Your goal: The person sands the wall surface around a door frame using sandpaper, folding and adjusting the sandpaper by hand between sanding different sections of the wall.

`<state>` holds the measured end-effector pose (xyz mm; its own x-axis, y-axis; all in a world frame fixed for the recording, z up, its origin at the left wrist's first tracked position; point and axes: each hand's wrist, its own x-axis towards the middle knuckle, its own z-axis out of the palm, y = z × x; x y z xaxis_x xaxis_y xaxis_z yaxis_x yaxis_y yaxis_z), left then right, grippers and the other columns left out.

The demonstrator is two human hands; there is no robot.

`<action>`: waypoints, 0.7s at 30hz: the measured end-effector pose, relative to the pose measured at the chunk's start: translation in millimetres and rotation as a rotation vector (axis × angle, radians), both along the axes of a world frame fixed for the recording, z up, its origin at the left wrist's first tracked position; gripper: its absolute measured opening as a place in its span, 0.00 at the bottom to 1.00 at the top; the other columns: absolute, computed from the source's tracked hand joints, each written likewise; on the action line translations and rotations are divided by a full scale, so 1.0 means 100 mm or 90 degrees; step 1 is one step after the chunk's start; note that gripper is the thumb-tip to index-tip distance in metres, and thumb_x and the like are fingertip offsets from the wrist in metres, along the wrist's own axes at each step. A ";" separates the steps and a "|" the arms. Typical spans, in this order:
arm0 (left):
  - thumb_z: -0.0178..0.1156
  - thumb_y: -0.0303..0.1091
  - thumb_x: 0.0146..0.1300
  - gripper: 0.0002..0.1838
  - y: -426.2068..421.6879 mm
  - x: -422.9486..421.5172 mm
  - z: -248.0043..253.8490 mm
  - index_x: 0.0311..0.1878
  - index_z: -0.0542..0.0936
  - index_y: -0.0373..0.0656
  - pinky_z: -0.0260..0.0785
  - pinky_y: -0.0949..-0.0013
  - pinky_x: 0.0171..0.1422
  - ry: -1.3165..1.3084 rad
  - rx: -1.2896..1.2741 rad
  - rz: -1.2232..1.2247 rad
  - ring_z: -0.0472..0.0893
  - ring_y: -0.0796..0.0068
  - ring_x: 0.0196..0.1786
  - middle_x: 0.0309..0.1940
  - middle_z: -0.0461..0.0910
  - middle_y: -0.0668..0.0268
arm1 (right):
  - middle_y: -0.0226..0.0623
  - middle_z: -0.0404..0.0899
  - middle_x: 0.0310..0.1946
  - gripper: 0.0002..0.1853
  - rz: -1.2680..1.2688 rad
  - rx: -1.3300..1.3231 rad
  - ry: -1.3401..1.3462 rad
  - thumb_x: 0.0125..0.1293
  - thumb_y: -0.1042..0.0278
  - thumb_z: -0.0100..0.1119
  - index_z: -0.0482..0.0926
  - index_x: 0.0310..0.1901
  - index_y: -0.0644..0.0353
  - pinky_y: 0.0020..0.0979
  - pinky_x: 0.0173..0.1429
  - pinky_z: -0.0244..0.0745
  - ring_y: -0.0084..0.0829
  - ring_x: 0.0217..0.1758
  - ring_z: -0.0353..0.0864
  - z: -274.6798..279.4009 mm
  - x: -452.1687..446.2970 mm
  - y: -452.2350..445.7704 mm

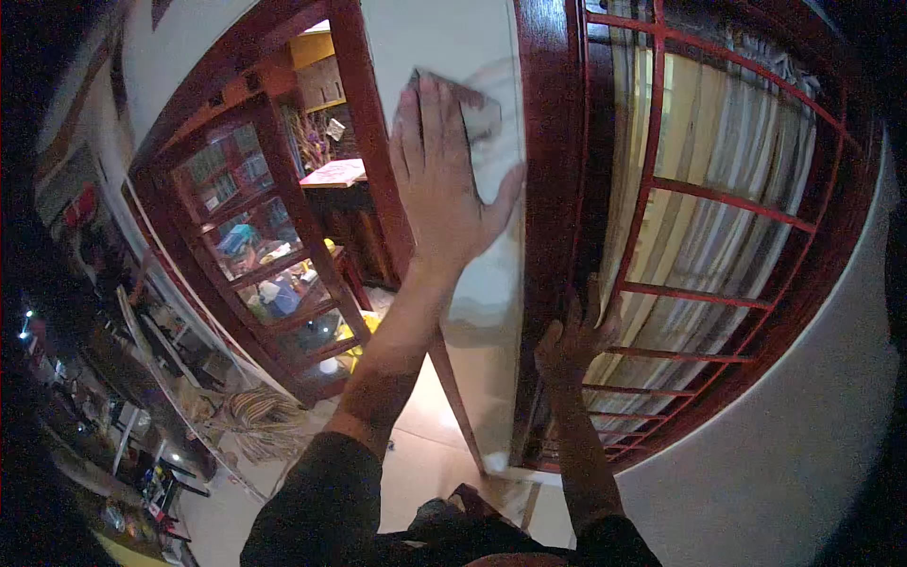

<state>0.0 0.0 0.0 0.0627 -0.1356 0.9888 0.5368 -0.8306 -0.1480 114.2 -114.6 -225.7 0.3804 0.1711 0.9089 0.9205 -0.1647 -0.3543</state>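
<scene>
My left hand (439, 175) lies against a white strip of wall (444, 28), fingers together and thumb held out. Under its fingers is a grey-brown sheet, sandpaper (482, 113) by its look, pressed to the wall with one edge showing to the right. Smeared pale patches mark the wall around and below it. My right hand (572, 345) is lower down, at the dark red window frame (553, 189), its fingers curled around the edge beside the barred panes. The fingertips there are in shadow.
Behind the red window bars (727, 198) hang striped curtains (737, 132). To the left, a red glazed door (274, 236) stands beside an opening into a lit room with a shelf and several items. A straw-coloured bundle (255, 420) lies near the floor. Black furniture (170, 487) stands at lower left.
</scene>
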 end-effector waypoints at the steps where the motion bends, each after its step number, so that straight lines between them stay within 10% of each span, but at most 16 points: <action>1: 0.62 0.59 0.56 0.53 0.02 -0.04 0.00 0.76 0.53 0.36 0.39 0.45 0.79 0.020 0.008 0.008 0.48 0.44 0.79 0.77 0.50 0.49 | 0.47 0.65 0.69 0.28 -0.047 -0.002 -0.031 0.74 0.48 0.34 0.73 0.60 0.61 0.68 0.74 0.37 0.60 0.77 0.47 0.04 -0.07 0.01; 8: 0.59 0.58 0.63 0.48 -0.03 0.06 1.60 0.74 0.54 0.33 0.43 0.50 0.79 -0.073 0.129 -0.044 0.53 0.44 0.76 0.74 0.54 0.46 | 0.50 0.74 0.59 0.24 0.146 0.192 0.076 0.70 0.53 0.40 0.77 0.55 0.62 0.64 0.65 0.52 0.60 0.64 0.65 -0.45 0.21 0.32; 12: 0.59 0.51 0.64 0.43 0.12 0.24 1.81 0.72 0.57 0.30 0.45 0.50 0.78 -0.171 0.175 0.041 0.55 0.47 0.76 0.73 0.56 0.42 | 0.49 0.76 0.51 0.23 -0.028 -0.013 0.021 0.68 0.54 0.43 0.77 0.54 0.62 0.61 0.62 0.56 0.59 0.56 0.69 -0.05 0.00 -0.03; 21: 0.69 0.50 0.48 0.52 -0.28 0.23 -1.37 0.72 0.59 0.32 0.45 0.45 0.76 0.012 -0.221 0.058 0.52 0.45 0.77 0.76 0.53 0.49 | 0.52 0.75 0.42 0.24 -0.028 0.081 -0.015 0.70 0.49 0.43 0.76 0.50 0.63 0.53 0.52 0.59 0.52 0.45 0.67 -0.07 0.02 0.02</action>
